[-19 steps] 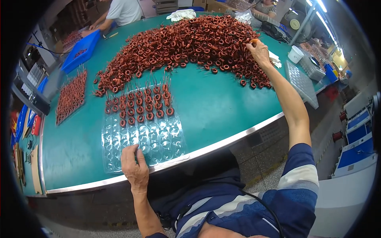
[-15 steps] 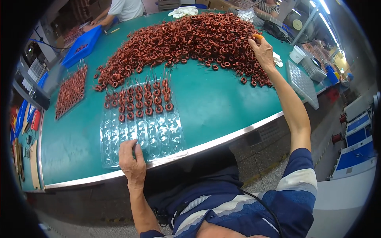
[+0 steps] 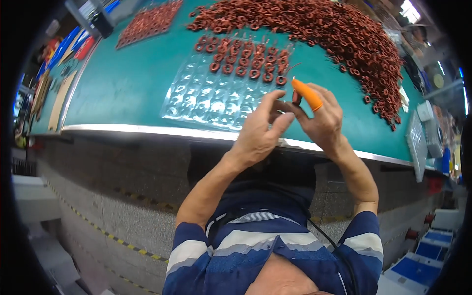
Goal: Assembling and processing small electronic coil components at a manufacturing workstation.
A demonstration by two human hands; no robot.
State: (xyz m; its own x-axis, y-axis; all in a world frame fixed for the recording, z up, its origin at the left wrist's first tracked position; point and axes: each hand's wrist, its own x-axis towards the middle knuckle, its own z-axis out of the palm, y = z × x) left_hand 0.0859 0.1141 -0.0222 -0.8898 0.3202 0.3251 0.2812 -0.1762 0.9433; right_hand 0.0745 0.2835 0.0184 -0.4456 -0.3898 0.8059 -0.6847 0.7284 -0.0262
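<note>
My right hand, an orange finger cot on one finger, pinches a red wire-wound ring coil above the table's front edge. A thin wire end sticks up from the coil. Close beside it is my left hand, thumb and forefinger apart; whether its other fingertips touch the coil is hidden. Left of the hands lies a clear plastic blister tray. Its far rows hold similar red coils with wire ends up, and the cups of its near rows hold nothing.
A large heap of red coils curves across the far and right side of the green table. A second filled tray lies at the far left. Stacked clear trays and a white tub stand at the right edge.
My right hand has come from the heap to the front edge with a coil. My left hand has left the tray's near edge and moved right to meet it. The view has shifted.
</note>
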